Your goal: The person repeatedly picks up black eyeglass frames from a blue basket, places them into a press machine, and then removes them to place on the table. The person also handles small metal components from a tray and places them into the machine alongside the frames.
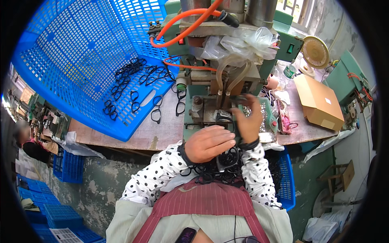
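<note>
At the green press (pixel 197 91), my two bare hands are close to its metal fixture (pixel 214 115). My left hand (pixel 208 143) is in front of the fixture, its fingers bent and pressed together round a black glasses frame (pixel 224 116) that reaches into the fixture; the fingers hide most of the grip. To its right, my right hand (pixel 249 121) is raised beside the fixture, thumb and fingers curved and apart, slightly blurred; I see nothing held in it. Behind it is a tray of small shiny metal parts (pixel 265 117). Several black frames (pixel 227 162) are heaped on my lap.
A large blue basket (pixel 77 101) lies tipped on the table at left, with black frames (pixel 131 73) inside. Orange hoses (pixel 182 16) loop over the press. At right are a cardboard box (pixel 318 101) and a small fan (pixel 315 52). A blue crate (pixel 287 182) stands by my right side.
</note>
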The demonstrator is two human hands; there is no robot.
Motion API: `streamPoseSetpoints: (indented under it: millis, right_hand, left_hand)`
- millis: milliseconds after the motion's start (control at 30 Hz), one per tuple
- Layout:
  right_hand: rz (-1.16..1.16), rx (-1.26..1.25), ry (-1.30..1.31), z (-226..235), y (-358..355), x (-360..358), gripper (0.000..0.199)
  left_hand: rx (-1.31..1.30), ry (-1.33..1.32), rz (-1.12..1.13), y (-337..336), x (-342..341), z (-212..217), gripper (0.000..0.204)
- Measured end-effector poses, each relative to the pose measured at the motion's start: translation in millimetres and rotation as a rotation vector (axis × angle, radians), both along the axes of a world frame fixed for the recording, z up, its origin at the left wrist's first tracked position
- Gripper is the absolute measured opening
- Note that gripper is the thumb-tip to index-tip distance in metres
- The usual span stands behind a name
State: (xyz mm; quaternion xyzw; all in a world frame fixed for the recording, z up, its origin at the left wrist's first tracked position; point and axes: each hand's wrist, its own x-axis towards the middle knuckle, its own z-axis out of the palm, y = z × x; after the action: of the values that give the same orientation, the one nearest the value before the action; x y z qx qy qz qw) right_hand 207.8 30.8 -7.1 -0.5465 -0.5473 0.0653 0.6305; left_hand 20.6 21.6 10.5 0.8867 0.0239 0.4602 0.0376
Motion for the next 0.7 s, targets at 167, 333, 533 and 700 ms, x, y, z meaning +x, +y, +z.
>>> streamPoseSetpoints:
  millis: [167,333,533,700]
  right_hand:
    - [-0.488,-0.553,-0.258,-73,5,112,0.03]
    - [-0.492,-0.5,-0.714,-71,-13,95,0.025]
    - [-0.486,-0.337,-0.579,-90,0,94,0.015]
    - [-0.482,-0.288,-0.429,-94,1,100,0.006]
  left_hand:
    - [-0.064,0.027,-0.02,9,6,-15,0.046]
    - [-0.07,0.039,-0.045,11,5,-16,0.046]
    - [-0.064,0.061,-0.032,10,4,-13,0.047]
    - [0.064,0.095,0.134,-1,-7,-10,0.043]
